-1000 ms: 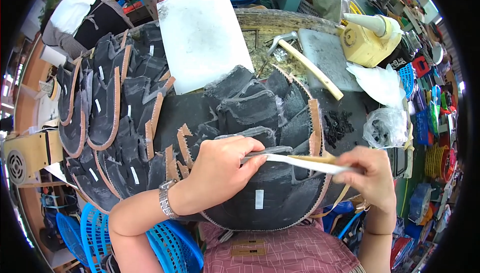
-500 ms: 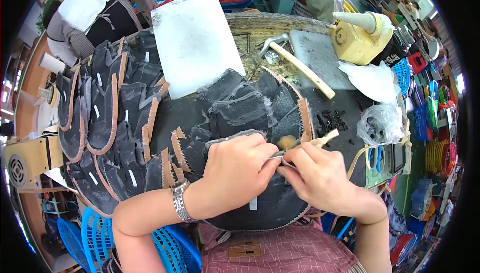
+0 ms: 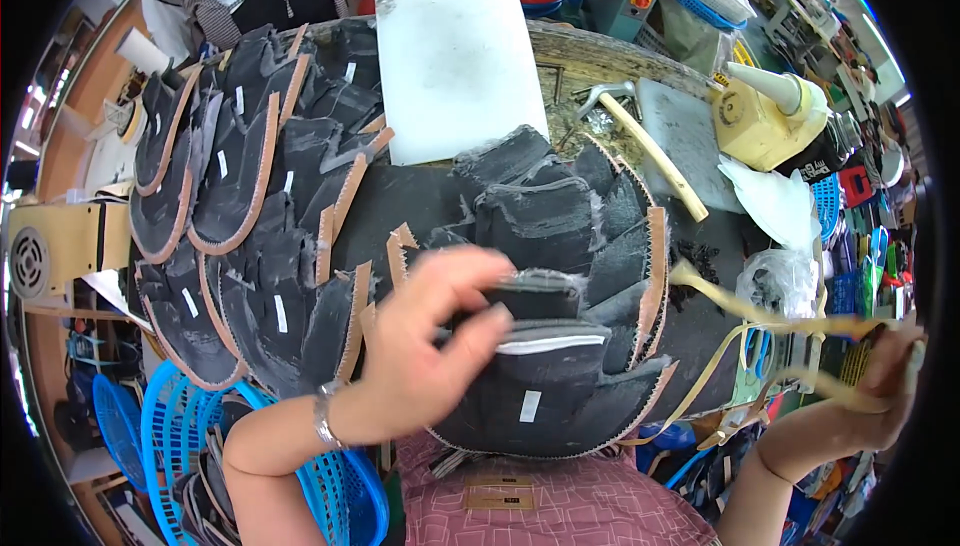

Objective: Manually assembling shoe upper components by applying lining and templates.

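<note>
My left hand (image 3: pixel 425 341), with a metal-band watch (image 3: pixel 325 416) at the wrist, hovers over the left part of a stack of black leather-like pieces. Its thumb and fingers are apart and nothing shows between them. The nearest black piece (image 3: pixel 585 411) has a curved, jagged-cut edge and a white label (image 3: pixel 530 406); a pale strip (image 3: pixel 552 340) lies along its upper fold. Out at the far right, my right hand (image 3: pixel 875 401) is closed on a thin beige tape (image 3: pixel 760 313), which stretches back toward the stack. Motion blurs both hands and the tape.
Many similar black pieces (image 3: pixel 235 171) overlap at the left. Behind the stack lie a white board (image 3: pixel 460 56), a hammer (image 3: pixel 655 156) and a grey slab (image 3: pixel 680 136). A cream machine with a cone (image 3: pixel 765 121) stands back right. A blue basket (image 3: pixel 165 446) is below left.
The hands have parted from their meeting point over the stack. My right hand has swung far right, drawing out the beige tape; my left fingers have spread. The view has shifted, too.
</note>
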A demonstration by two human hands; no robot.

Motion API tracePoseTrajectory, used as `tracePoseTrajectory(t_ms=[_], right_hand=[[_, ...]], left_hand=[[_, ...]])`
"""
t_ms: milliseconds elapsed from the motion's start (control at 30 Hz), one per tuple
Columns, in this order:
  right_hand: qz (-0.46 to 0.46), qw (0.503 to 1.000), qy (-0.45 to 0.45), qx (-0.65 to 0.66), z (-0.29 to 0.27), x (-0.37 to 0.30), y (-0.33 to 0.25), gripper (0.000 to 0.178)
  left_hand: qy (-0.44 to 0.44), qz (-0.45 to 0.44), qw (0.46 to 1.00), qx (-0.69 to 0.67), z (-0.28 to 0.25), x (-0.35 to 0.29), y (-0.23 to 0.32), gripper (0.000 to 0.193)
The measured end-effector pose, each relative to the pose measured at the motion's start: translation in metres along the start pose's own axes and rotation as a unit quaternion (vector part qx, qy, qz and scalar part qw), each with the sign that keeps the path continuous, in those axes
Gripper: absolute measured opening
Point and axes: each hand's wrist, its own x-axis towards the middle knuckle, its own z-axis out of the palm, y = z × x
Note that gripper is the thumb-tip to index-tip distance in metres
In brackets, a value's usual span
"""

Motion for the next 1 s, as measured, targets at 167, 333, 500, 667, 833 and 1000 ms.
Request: tracePoseTrajectory(t_ms=[167,333,500,667,833,1000], right_hand=[[0.204,0.828,-0.457,0.254,0.179,0.010,-0.070,0.012],[0.183,0.739,-0.582,0.287,0.233,-0.014,-0.086,0.015],[0.256,0.712,-0.590,0.281,0.248,-0.020,-0.081,0.014],[0.293,0.731,-0.588,0.187,0.247,-0.019,-0.087,0.016],[0.247,0.753,-0.582,0.180,0.242,-0.017,-0.087,0.016],[0.165,0.750,-0.611,0.192,0.199,-0.003,-0.071,0.016]], left_hand=[[-0.032,-0.151,0.988,-0.024,-0.032,0.001,-0.038,0.040],[-0.088,-0.232,0.958,-0.143,-0.021,0.018,-0.030,0.037],[-0.097,-0.224,0.958,-0.152,-0.024,0.019,-0.029,0.031],[-0.121,-0.226,0.952,-0.165,-0.027,0.018,-0.033,0.030],[-0.089,-0.215,0.966,-0.109,-0.021,0.021,-0.032,0.024],[-0.039,-0.204,0.977,-0.055,-0.020,0.013,-0.032,0.020]])
